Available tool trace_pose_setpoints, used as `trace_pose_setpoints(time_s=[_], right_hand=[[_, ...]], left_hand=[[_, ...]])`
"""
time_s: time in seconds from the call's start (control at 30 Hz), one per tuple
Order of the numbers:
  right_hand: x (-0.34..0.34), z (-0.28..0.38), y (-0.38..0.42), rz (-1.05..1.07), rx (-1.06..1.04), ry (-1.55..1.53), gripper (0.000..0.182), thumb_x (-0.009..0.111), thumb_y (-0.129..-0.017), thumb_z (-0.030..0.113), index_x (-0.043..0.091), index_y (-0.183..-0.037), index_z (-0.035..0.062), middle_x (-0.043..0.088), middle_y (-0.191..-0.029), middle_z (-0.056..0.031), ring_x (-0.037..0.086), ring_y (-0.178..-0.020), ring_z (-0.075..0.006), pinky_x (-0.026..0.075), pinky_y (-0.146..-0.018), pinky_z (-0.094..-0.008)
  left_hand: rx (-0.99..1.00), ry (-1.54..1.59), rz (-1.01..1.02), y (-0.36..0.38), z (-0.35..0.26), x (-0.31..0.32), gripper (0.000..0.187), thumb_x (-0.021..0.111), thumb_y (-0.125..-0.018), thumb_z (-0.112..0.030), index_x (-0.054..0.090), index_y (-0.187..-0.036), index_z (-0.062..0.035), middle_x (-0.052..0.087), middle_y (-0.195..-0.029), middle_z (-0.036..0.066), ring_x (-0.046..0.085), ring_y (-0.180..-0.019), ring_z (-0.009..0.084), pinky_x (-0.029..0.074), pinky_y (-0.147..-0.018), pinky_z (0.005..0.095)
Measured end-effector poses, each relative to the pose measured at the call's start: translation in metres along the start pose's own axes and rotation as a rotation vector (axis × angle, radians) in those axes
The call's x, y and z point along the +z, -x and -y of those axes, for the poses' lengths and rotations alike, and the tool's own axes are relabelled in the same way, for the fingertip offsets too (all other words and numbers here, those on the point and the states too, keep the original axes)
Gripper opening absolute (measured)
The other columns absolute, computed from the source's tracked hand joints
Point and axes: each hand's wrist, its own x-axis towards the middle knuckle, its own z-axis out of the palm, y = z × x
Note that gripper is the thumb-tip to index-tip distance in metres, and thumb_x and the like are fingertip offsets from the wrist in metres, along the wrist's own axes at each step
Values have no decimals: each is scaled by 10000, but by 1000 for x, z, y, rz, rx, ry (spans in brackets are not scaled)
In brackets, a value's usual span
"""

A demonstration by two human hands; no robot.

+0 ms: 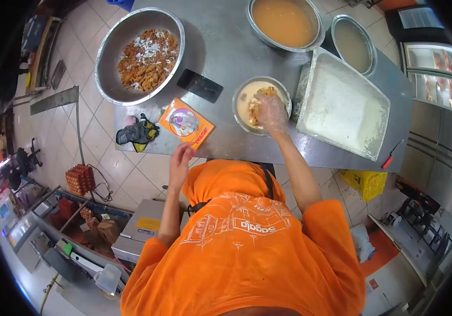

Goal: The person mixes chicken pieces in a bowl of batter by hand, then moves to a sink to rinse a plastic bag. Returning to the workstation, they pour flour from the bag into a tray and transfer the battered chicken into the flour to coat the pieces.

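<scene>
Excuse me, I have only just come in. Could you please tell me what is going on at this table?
A person in an orange shirt has the right hand in a small metal bowl of pale liquid, on some yellowish food pieces. The left hand appears to hold nothing, close to a flat orange printed item. Right of the bowl lies a white-dusted tray. At the upper left, a large basin holds reddish-brown pieces.

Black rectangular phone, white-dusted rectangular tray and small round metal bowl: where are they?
Black rectangular phone (200, 86), head view: middle of body.
White-dusted rectangular tray (340, 102), head view: inner floor.
Small round metal bowl (252, 129), head view: near-side rim.
</scene>
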Motion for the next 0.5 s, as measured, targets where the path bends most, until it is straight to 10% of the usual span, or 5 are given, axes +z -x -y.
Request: trace_pose_setpoints(time_s=[0.2,0.5], right_hand=[[10,-25,-16,-140,-223,-77,324,560,-773,82,629,-1086,127,635,-992,-206,615,-949,-322,495,-836,-425],[-27,0,-8,117,-1,100,395,583,-696,102,605,-1089,130,644,-768,-214,640,-745,-386,511,-703,-473]], left_hand=[[-225,-158,-160,71,47,-83,235,490,-936,-138,573,-1120,-17,586,-853,27,554,-808,104,450,-739,245],[-557,-87,-234,129,239,-138,245,497,-922,-142,575,-1109,-5,621,-855,89,595,-767,137,493,-650,262]])
